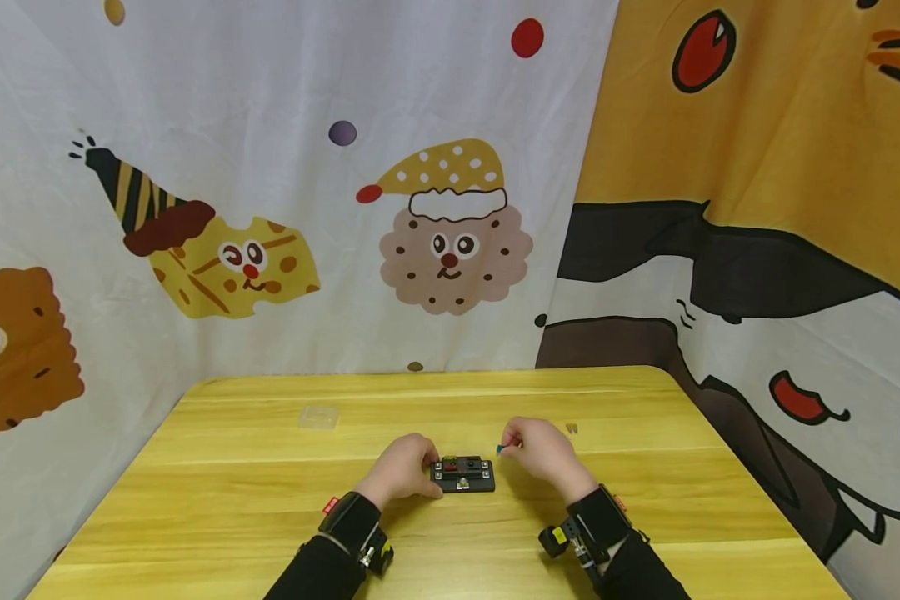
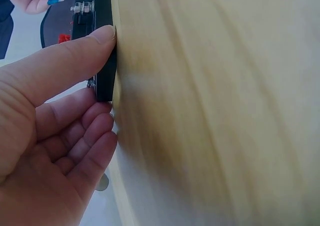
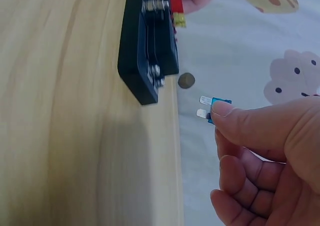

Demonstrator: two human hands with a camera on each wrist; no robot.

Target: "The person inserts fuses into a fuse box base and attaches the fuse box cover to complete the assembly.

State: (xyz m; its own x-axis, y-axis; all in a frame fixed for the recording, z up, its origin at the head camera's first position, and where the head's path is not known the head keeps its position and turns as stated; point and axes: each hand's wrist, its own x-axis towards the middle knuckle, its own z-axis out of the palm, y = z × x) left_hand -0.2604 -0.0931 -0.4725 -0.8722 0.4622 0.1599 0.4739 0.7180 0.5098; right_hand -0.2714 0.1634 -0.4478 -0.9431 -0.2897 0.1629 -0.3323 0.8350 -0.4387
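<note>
A black fuse block with metal screw terminals lies flat on the table in front of me. Its left end sits between the thumb and fingers of my left hand, the thumb along the near edge. A red fuse and a yellow fuse stand in the block. Just right of the block, my right hand pinches a blue blade fuse between thumb and forefinger. In the right wrist view, its two metal prongs point toward the block, apart from it.
Small tan pieces lie on the wooden table beyond my right hand. A clear plastic box rests at the back left. Behind the table hangs a printed curtain.
</note>
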